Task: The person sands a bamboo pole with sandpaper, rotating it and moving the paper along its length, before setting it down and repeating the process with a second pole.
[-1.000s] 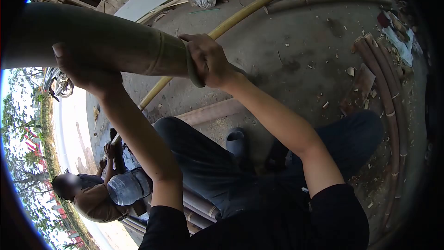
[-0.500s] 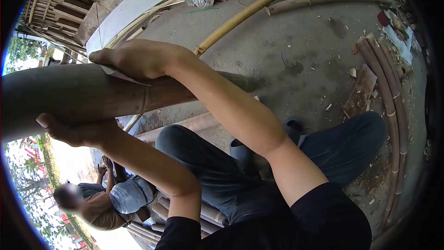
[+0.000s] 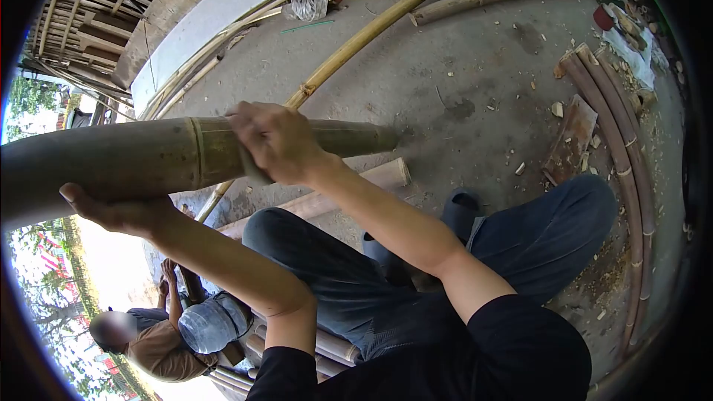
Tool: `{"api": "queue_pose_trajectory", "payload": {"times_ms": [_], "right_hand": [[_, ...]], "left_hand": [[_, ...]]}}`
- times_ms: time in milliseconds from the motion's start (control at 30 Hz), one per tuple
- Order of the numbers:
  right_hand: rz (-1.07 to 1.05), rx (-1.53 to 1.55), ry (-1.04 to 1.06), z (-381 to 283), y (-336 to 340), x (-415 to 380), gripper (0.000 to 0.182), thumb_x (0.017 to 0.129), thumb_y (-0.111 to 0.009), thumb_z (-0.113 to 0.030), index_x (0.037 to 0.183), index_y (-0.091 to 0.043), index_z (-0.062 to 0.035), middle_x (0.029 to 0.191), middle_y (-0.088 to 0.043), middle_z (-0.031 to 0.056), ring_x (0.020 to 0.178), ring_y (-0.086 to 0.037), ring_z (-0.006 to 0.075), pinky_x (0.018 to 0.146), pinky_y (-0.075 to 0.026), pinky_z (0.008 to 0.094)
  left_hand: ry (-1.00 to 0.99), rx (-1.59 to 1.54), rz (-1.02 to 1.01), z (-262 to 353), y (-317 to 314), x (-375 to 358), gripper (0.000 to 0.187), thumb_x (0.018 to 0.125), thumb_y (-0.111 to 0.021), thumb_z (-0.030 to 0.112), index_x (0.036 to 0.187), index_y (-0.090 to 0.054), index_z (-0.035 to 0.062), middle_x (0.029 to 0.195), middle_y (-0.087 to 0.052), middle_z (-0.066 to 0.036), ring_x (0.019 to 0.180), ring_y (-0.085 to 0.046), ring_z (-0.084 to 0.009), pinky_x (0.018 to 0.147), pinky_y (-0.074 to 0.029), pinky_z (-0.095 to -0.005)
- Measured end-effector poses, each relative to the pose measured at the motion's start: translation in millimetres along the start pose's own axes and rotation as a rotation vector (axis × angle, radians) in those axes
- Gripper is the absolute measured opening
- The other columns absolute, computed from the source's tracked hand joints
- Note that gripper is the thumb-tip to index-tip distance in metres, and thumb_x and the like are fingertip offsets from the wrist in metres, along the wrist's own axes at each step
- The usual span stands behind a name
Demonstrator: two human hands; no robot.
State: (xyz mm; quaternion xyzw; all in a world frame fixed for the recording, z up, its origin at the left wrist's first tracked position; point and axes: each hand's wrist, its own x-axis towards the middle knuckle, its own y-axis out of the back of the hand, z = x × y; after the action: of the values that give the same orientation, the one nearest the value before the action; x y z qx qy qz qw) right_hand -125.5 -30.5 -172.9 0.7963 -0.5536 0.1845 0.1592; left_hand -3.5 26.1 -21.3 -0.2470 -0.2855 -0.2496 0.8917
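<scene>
A thick greenish-brown bamboo pole (image 3: 141, 154) runs from the left edge across the view, its far end near the floor. My left hand (image 3: 122, 217) holds it from below, the thumb up against its side and the fingers hidden behind it. Further along, past a pale node ring, my right hand (image 3: 276, 141) is closed over the pole. It presses a thin greyish sheet (image 3: 253, 168), which looks like sandpaper, around the surface. The right fingers are slightly blurred.
A yellow bamboo pole (image 3: 364, 37) slants behind. Brown bamboo lengths (image 3: 630, 171) lie at the right, among wood chips. Another cut pole (image 3: 334, 197) lies beyond my knees. At lower left a person (image 3: 160, 341) sits near a clear water jug (image 3: 212, 324).
My right hand has slid along the bamboo pole to the right, away from the left edge, with the sheet under it. My left hand stays in about the same place.
</scene>
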Motion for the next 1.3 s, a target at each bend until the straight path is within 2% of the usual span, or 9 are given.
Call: {"api": "queue_pose_trajectory", "payload": {"times_ms": [167, 300, 467, 533, 767, 967, 1067, 1233, 1300], "right_hand": [[0.264, -0.116, 0.243, -65.1, -29.0, 9.3, 0.035, 0.103, -0.05, -0.036, 0.112, -0.065, -0.0057, 0.1, -0.069, 0.0161, 0.098, -0.068, 0.032, 0.096, -0.046, 0.0489], [0.091, -0.265, 0.068, 94.3, 13.3, -61.9, 0.065, 0.108, -0.019, -0.052, 0.12, -0.069, -0.0107, 0.106, -0.074, 0.0129, 0.104, -0.07, 0.0289, 0.107, -0.03, 0.0564], [-0.059, -0.456, -0.292, 231.5, 66.4, -117.8, 0.052, 0.104, -0.028, -0.045, 0.121, -0.066, -0.0129, 0.109, -0.074, 0.0115, 0.112, -0.066, 0.0348, 0.107, -0.032, 0.061], [-0.207, -0.487, 0.018, 218.9, 53.3, -85.9, 0.04, 0.099, -0.042, -0.04, 0.119, -0.063, -0.0122, 0.1, -0.075, 0.0138, 0.099, -0.07, 0.0409, 0.093, -0.044, 0.0672], [-0.119, -0.029, 0.102, -48.4, -2.7, 28.7, 0.049, 0.105, -0.033, -0.044, 0.104, -0.067, -0.0087, 0.094, -0.071, 0.0211, 0.087, -0.069, 0.0429, 0.082, -0.053, 0.0495], [-0.135, -0.437, 0.103, 240.4, 51.6, -98.1, 0.043, 0.103, -0.036, -0.034, 0.099, -0.07, -0.0078, 0.099, -0.073, 0.0184, 0.092, -0.07, 0.0412, 0.085, -0.053, 0.0466], [0.035, -0.375, -0.289, 323.6, 82.4, -158.5, 0.053, 0.102, -0.04, -0.045, 0.113, -0.073, -0.0052, 0.11, -0.074, 0.0175, 0.098, -0.07, 0.0399, 0.09, -0.052, 0.0444], [-0.293, -0.097, -0.413, 157.6, 39.1, -44.0, 0.055, 0.103, -0.038, -0.051, 0.109, -0.07, -0.0057, 0.101, -0.072, 0.0238, 0.1, -0.067, 0.0449, 0.091, -0.05, 0.0513], [-0.118, -0.001, -0.054, 51.3, -0.4, -11.6, 0.048, 0.105, -0.038, -0.043, 0.108, -0.07, -0.007, 0.086, -0.069, 0.0218, 0.088, -0.068, 0.0412, 0.083, -0.051, 0.0477]], "left_hand": [[0.092, -0.001, 0.084, 13.4, -6.7, -10.8, 0.077, 0.093, -0.057, 0.061, 0.143, -0.053, 0.0023, 0.134, -0.06, -0.021, 0.123, -0.061, -0.0379, 0.106, -0.05, -0.0519], [0.032, -0.001, 0.012, 1.6, 15.1, -0.9, 0.08, 0.094, -0.056, 0.062, 0.144, -0.051, 0.0009, 0.135, -0.06, -0.021, 0.123, -0.061, -0.0386, 0.105, -0.051, -0.0527], [0.062, -0.073, -0.047, -7.3, 24.1, 7.6, 0.081, 0.094, -0.055, 0.063, 0.147, -0.048, 0.0021, 0.137, -0.058, -0.021, 0.125, -0.06, -0.0382, 0.106, -0.05, -0.0537], [0.027, -0.024, -0.011, -4.4, 15.1, 3.0, 0.082, 0.094, -0.054, 0.065, 0.147, -0.047, 0.0021, 0.138, -0.058, -0.022, 0.124, -0.06, -0.0387, 0.106, -0.05, -0.054], [0.048, 0.001, -0.004, 8.6, 6.5, -6.1, 0.085, 0.092, -0.053, 0.066, 0.146, -0.047, -0.0004, 0.136, -0.058, -0.023, 0.123, -0.061, -0.0403, 0.108, -0.049, -0.0549], [0.069, -0.042, 0.023, -4.2, 26.8, 5.5, 0.084, 0.093, -0.05, 0.065, 0.145, -0.048, -0.0016, 0.131, -0.061, -0.024, 0.123, -0.061, -0.0403, 0.107, -0.05, -0.0543], [0.018, -0.084, -0.057, -12.7, 32.5, 11.6, 0.086, 0.093, -0.049, 0.067, 0.145, -0.048, -0.0024, 0.131, -0.061, -0.024, 0.123, -0.061, -0.0397, 0.106, -0.05, -0.0527], [0.093, -0.017, 0.032, -14.4, 21.9, 12.4, 0.085, 0.093, -0.052, 0.065, 0.146, -0.048, -0.001, 0.137, -0.058, -0.023, 0.127, -0.059, -0.0387, 0.11, -0.047, -0.0521], [0.1, -0.013, 0.009, -15.6, 26.0, 13.1, 0.084, 0.094, -0.051, 0.065, 0.144, -0.049, -0.002, 0.135, -0.059, -0.024, 0.125, -0.06, -0.0393, 0.109, -0.048, -0.0524]]}}
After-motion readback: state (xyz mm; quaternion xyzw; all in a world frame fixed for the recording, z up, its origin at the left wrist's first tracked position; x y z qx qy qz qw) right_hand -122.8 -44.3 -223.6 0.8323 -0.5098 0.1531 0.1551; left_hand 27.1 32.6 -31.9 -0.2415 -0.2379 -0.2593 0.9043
